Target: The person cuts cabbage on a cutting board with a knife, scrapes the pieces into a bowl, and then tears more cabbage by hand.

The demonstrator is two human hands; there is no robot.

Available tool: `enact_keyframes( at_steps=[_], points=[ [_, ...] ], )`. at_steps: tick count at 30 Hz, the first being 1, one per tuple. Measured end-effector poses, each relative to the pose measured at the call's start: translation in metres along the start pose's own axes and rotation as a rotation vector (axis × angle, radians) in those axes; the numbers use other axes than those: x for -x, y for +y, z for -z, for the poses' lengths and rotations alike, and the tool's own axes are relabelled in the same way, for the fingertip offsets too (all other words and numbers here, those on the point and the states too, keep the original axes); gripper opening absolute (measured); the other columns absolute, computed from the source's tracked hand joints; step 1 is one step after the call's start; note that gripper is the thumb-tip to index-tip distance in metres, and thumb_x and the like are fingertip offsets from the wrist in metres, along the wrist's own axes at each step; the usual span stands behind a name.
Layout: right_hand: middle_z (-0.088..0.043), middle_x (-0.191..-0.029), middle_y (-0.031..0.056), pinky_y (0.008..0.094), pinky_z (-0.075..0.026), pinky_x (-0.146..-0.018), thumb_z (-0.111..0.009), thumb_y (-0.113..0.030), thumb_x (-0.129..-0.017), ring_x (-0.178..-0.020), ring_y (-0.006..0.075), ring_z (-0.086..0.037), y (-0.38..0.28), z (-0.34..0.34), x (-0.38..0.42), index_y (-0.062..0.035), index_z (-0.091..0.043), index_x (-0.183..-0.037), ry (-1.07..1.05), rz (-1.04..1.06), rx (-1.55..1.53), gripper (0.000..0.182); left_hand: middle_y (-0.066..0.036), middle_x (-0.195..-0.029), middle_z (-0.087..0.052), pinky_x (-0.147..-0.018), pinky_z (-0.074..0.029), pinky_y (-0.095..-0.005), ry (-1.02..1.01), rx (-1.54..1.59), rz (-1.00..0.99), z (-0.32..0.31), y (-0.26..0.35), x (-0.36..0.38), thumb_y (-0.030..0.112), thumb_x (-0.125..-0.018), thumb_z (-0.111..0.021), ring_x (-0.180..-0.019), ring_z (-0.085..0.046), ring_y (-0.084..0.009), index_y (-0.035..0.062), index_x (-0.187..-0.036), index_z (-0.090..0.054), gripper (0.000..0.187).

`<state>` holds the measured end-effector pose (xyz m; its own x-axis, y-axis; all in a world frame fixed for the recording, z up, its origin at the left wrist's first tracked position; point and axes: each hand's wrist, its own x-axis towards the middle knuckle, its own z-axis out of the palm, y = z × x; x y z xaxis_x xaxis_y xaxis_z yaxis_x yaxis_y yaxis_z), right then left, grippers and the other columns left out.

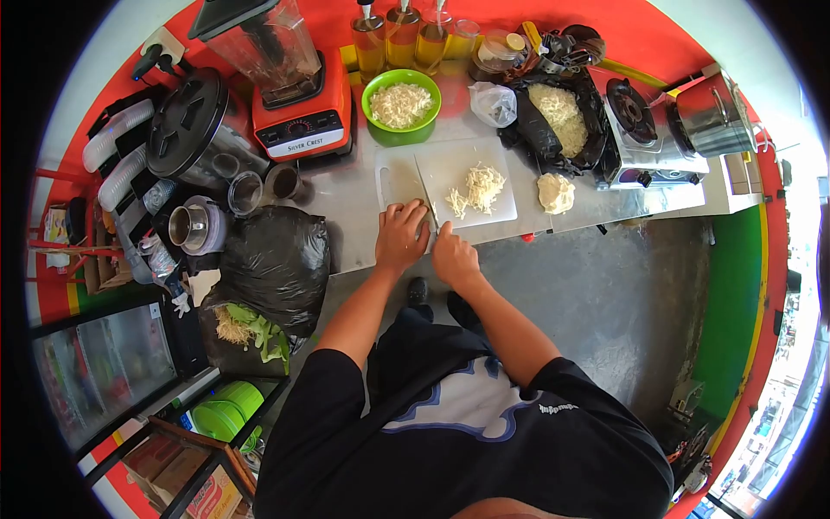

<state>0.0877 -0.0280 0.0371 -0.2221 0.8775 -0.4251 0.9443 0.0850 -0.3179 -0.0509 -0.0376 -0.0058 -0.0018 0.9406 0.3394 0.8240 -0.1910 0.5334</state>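
My right hand (456, 257) is closed on the handle of a knife (427, 188), whose blade points away from me across a white cutting board (448, 163). On the board's near left edge rests my left hand (402, 233), fingers bent a little with the tips touching the board. It sits just left of the blade, and nothing shows in it. Right of the knife lies a heap of pale chopped shreds (484, 188). Beyond the board stands a green bowl (403, 136) of similar pale shreds. A pale lump (555, 193) lies on the counter to the right.
A black plastic bag (529, 132) of pale shreds sits beside a gas stove (648, 147) carrying a steel pot (714, 117). At the back left is a red blender (303, 121). Several oil bottles (402, 39) line the wall. A full black bag (275, 259) bulges at left.
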Motion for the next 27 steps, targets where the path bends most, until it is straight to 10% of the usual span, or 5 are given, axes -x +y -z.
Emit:
enact_keyframes(
  at_steps=[27],
  points=[
    [-0.070,-0.096,0.0323,0.0554,-0.056,-0.084,-0.051,-0.013,-0.095,-0.092,0.0497,-0.069,0.001,0.002,0.005,0.0029,-0.045,-0.112,-0.050,0.038,-0.119,0.025,-0.005,-0.131,-0.062,-0.095,-0.042,-0.0434,0.007,-0.006,-0.009,-0.006,-0.001,0.000,0.015,-0.085,-0.066,-0.110,-0.053,-0.0302,0.0060,-0.119,-0.064,0.036]
  ],
)
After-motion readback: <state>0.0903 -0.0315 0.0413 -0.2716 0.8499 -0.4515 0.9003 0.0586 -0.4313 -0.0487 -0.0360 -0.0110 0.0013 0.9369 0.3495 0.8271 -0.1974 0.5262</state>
